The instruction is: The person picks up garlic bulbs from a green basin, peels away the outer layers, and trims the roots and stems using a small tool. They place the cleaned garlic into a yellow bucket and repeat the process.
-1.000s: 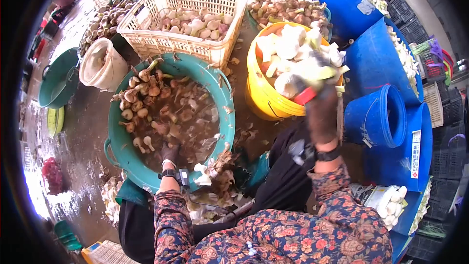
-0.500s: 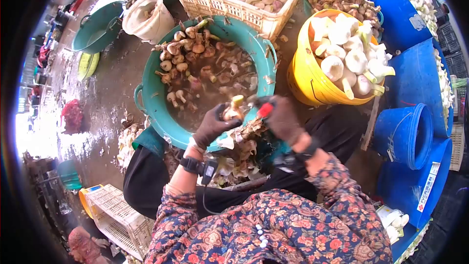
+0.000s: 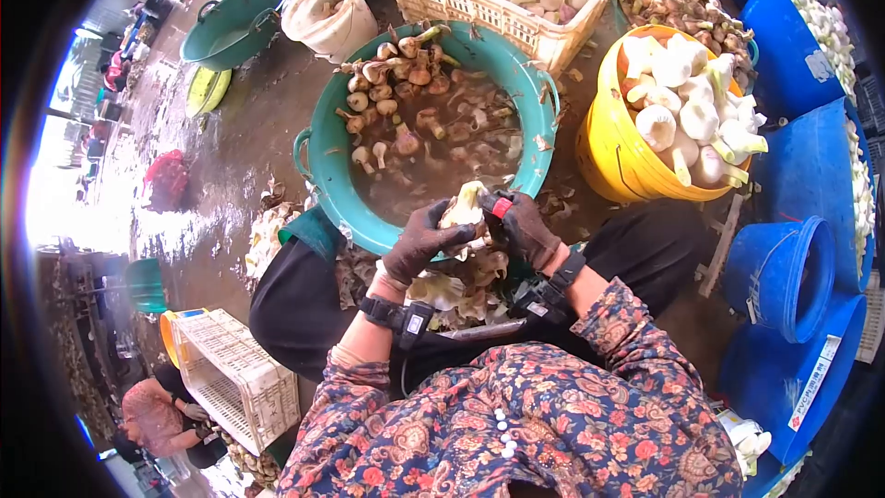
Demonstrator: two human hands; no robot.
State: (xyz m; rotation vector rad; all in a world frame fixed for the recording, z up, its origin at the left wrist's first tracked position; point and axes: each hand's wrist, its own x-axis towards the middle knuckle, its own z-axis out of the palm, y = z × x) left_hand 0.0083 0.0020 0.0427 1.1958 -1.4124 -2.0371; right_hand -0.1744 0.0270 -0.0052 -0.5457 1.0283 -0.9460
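My left hand [image 3: 419, 244], in a dark glove, is closed around a garlic bulb [image 3: 466, 207] whose pale stem points up. Pressed against the bulb's right side is my gloved right hand [image 3: 533, 232], its fingers curled on a small red-handled tool [image 3: 501, 207]; the tool's working end is mostly hidden. Both hands are over the near rim of a teal tub [image 3: 324, 152]. Muddy water and unpeeled garlic bulbs [image 3: 406, 78] fill the tub. Loose garlic skins [image 3: 452, 290] lie below my hands, between my knees.
To the right stands a yellow bucket [image 3: 613, 152] heaped with white peeled bulbs. Behind the tub are a cream crate [image 3: 516, 23] of garlic and a white bucket [image 3: 336, 28]. Blue tubs [image 3: 811, 166] line the far right. A person [image 3: 157, 415] sits at lower left beside a crate [image 3: 240, 378].
The view has shifted, so the surroundings sit further right. My right hand, blurred and slightly apart before, now presses against the bulb. The bulb looks paler, with its stem turned more upright.
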